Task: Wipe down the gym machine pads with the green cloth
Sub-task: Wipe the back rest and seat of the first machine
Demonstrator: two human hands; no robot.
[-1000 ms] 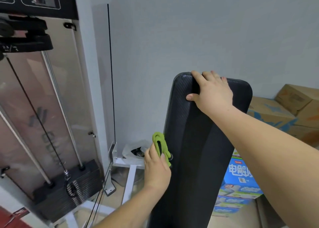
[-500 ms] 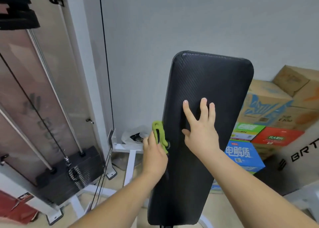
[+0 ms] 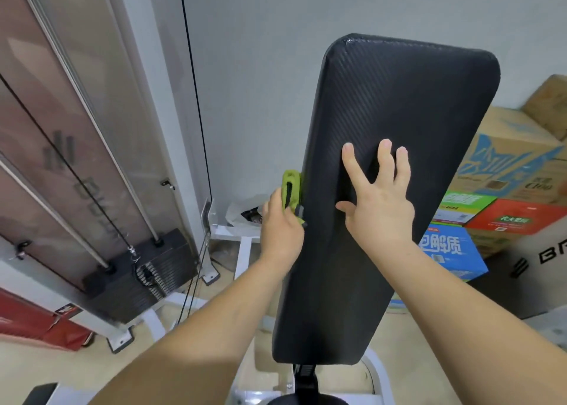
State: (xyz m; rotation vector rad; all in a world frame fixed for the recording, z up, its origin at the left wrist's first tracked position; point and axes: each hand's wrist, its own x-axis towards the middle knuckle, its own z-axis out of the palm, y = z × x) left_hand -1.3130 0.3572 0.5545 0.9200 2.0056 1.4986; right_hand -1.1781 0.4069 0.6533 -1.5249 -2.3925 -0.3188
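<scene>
Pinching the cloth (image 3: 291, 189), the left hand (image 3: 280, 232) presses it against the left edge of the upright black pad (image 3: 399, 103). The right hand (image 3: 376, 208) lies flat on the pad's face, fingers (image 3: 385, 159) spread.

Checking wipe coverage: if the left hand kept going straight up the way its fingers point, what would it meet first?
Nothing new, it seems: the left hand presses the green cloth against the black pad edge, and that edge runs clear to the top corner. Depth is uncertain.
</scene>
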